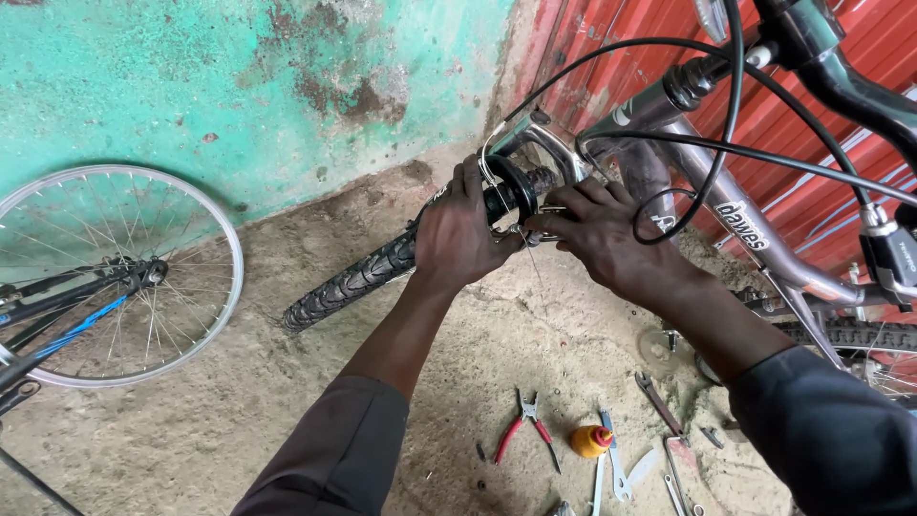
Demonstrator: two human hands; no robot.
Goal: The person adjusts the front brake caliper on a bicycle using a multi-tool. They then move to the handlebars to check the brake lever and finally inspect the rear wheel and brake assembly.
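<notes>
Head view
Left hand: the left hand reaches far from a dark sleeve, forearm nearly straight, back of the hand up, fingers curled closed over the front tyre and the brake arm at the top of the wheel.
Right hand: the right hand comes in from the right, wrist bent left, fingers pinched shut on a small metal part at the brake, touching the left hand's fingertips.
Front tyre: black, knobbly, running from the fork down-left to the dirt floor.
Bicycle frame: silver frame at right, black cables looping above the hands.
Near floor: red-handled pliers, an orange-capped bottle, spanners, between the forearms.
Left: a bare spoked wheel against the green wall.
</notes>
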